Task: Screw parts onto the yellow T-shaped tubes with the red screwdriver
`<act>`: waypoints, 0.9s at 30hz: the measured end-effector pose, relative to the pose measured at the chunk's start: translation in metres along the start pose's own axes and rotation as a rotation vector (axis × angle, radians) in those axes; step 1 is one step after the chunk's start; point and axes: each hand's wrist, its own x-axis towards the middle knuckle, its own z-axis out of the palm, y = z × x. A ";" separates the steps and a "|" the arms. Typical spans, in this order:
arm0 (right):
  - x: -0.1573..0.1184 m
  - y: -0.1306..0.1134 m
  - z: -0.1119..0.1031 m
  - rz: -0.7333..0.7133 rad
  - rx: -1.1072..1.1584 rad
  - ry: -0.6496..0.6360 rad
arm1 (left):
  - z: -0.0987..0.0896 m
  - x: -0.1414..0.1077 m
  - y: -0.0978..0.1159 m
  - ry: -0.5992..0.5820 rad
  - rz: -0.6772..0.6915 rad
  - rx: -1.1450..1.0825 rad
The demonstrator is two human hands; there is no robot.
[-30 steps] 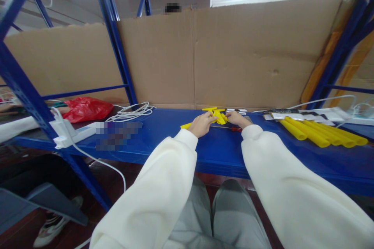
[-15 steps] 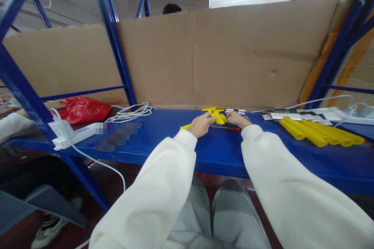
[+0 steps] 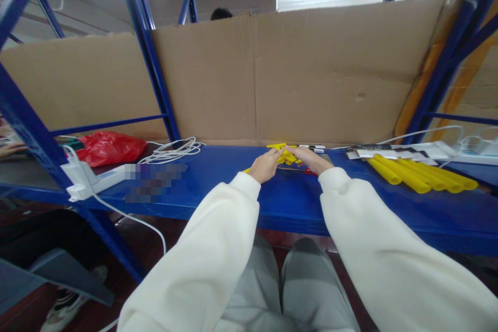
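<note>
My left hand is closed around the near left side of a folded yellow plastic piece, just above the blue shelf. From the right, my right hand reaches over the same piece, its fingertips pressed on the top and meeting the left fingers. The piece's exact shape is partly hidden by the fingers. Behind the hands lies another flat yellow piece, beside black-and-white strips. A small red item shows under my right hand, mostly covered.
Several yellow tubes lie at the right by white and black strips. A white power strip, coiled white cable and red plastic bag are at the left. Cardboard stands behind the blue shelf. Another person's hand shows far left.
My right hand has moved left from beside the black-and-white strips onto the yellow piece, and its fingers now meet my left ones. The view has shifted slightly.
</note>
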 end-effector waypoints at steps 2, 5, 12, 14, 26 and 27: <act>-0.010 -0.010 0.006 0.082 0.132 -0.050 | 0.001 0.001 0.000 0.021 -0.018 -0.012; -0.015 -0.018 0.010 0.139 0.251 -0.018 | 0.000 0.000 0.001 0.033 -0.029 -0.024; -0.008 -0.016 -0.007 0.177 0.535 0.328 | -0.006 -0.003 0.009 -0.031 -0.098 0.036; -0.006 -0.013 -0.015 0.196 0.603 0.407 | -0.006 -0.003 0.010 -0.040 -0.100 0.042; 0.009 0.012 -0.042 0.153 0.483 0.361 | -0.018 -0.004 0.015 -0.040 -0.257 -0.070; 0.009 0.011 -0.042 0.121 0.475 0.350 | -0.019 -0.003 0.015 -0.023 -0.294 -0.081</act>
